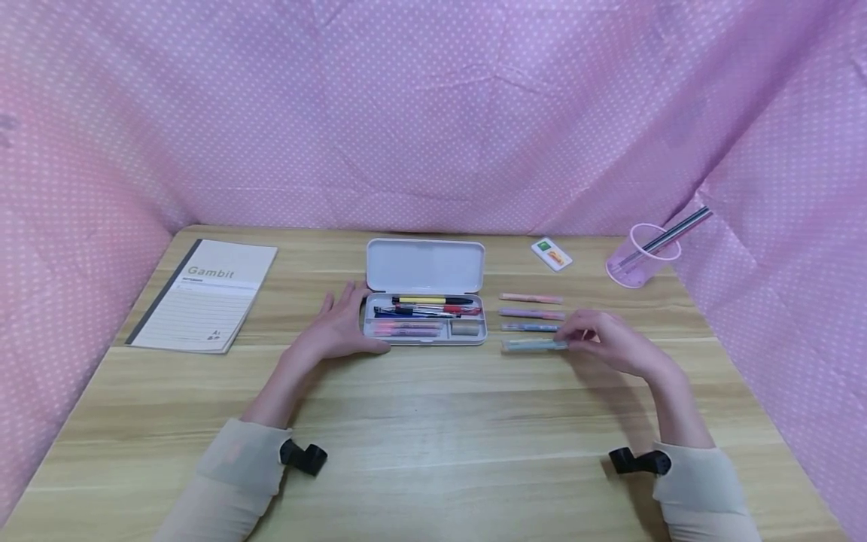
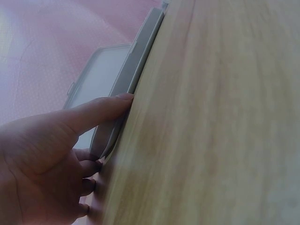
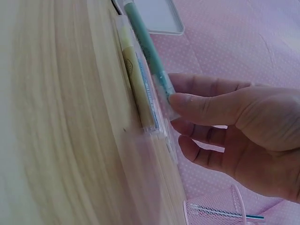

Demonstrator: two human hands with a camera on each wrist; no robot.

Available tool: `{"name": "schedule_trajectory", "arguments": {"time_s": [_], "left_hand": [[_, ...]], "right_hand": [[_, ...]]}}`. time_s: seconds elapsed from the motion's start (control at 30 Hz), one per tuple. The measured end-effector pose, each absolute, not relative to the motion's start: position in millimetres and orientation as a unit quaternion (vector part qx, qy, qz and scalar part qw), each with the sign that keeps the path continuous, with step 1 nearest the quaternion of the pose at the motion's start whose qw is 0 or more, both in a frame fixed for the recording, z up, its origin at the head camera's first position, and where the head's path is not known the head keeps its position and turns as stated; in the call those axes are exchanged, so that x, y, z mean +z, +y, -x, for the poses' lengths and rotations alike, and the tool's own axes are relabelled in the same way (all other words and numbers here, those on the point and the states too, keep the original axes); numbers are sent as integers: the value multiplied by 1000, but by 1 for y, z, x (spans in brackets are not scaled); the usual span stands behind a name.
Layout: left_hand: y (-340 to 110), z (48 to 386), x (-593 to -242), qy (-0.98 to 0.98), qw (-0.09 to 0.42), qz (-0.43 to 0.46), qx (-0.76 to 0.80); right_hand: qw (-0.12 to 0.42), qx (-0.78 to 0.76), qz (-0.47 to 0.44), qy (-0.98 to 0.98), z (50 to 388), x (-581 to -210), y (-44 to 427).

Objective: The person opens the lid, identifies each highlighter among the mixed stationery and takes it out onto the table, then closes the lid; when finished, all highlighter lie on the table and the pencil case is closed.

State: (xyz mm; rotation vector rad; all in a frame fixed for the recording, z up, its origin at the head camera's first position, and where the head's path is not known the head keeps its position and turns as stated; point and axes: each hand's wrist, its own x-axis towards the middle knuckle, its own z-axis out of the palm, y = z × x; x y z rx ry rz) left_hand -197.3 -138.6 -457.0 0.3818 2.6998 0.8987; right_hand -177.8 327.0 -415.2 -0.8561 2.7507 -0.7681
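Note:
A white pencil case (image 1: 426, 342) lies open, lid folded back, with several pens and an eraser-like grey block (image 1: 464, 329) inside. My left hand (image 1: 339, 327) grips its left end, the thumb on the front wall and the fingers round the side and back. To the right of the case, my right hand (image 1: 609, 342) pinches the right end of a teal highlighter-like pen (image 3: 147, 47) between thumb and index finger. In the right wrist view, a yellow pen (image 3: 137, 86) lies beside and below it. Blue (image 1: 528, 327), purple (image 1: 530, 313) and pinkish-orange (image 1: 530, 298) pens lie behind.
A notebook (image 1: 210, 297) lies at the left of the wooden table (image 1: 420, 444). Toward the back right are a small white card-like item (image 1: 552, 254) and a pink mesh pen cup (image 1: 631, 272) holding dark pencils (image 1: 677, 229). Pink dotted cloth (image 1: 433, 113) surrounds the table.

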Motion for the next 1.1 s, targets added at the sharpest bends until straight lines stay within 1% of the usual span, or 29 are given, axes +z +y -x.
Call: {"name": "schedule_trajectory", "arguments": {"time_s": [0.33, 0.77, 1.1], "left_hand": [[-139, 198, -457, 932, 134, -132, 310], [-139, 197, -456, 930, 138, -130, 313], [-139, 198, -458, 931, 138, -130, 313]], "right_hand": [[92, -227, 285, 927, 177, -416, 322], [121, -222, 246, 936, 176, -415, 315], [121, -210, 241, 940, 178, -419, 314]]}}
